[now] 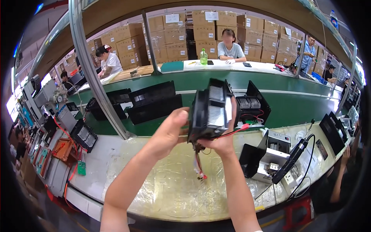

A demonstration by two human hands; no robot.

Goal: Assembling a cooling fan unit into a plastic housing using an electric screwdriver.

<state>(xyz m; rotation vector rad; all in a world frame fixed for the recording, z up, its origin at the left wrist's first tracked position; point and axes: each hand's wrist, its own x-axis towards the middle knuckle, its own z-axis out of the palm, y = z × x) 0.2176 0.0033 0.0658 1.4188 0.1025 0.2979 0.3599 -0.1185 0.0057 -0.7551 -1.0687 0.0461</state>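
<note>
Above the worktable I hold up a black, boxy electronic unit with silver heat-sink fins (217, 112). Under its right side is my right hand (224, 142), gripping it from below and along the edge. My left hand (169, 133) is closed against the unit's left side, with some fingertips hidden behind it. A bundle of thin wires (198, 166) with a small red-and-white plug hangs from the underside. A red lead with a red connector (244, 127) sticks out to the right.
Ahead, a green conveyor (154, 125) carries open black housings (154, 102) and one with fins and a circuit board (251, 106). On the right stand a white test box (276, 141) and a corded black power screwdriver (293, 158). A metal post (96, 73) rises at left. A co-worker (230, 48) sits opposite.
</note>
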